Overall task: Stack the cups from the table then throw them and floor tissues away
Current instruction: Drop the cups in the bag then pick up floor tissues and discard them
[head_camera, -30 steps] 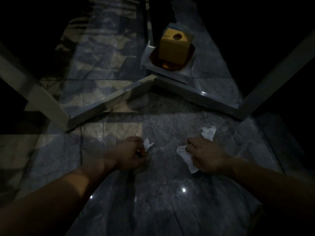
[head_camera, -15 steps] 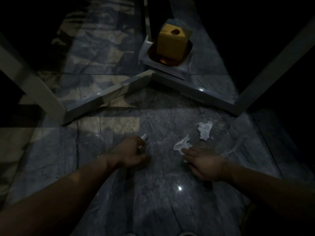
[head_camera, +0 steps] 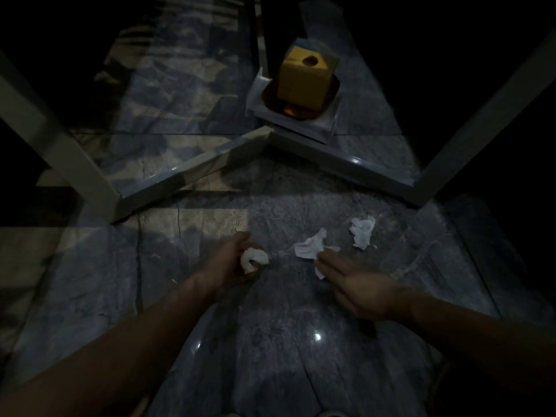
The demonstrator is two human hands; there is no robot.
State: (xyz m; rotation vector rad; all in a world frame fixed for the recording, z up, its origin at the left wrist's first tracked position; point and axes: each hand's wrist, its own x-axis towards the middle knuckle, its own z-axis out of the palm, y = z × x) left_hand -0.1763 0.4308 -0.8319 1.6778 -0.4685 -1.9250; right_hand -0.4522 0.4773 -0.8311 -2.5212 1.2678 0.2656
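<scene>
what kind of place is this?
Probably indoors, a dim room seen at floor level under a table: polished marble-look floor, pale table legs meeting it, and a yellow box on a low shelf. Crumpled tissues lie by the hands.

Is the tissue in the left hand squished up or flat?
Squished up. The tissue is a lumpy white wad with the left hand curled around it.
</scene>
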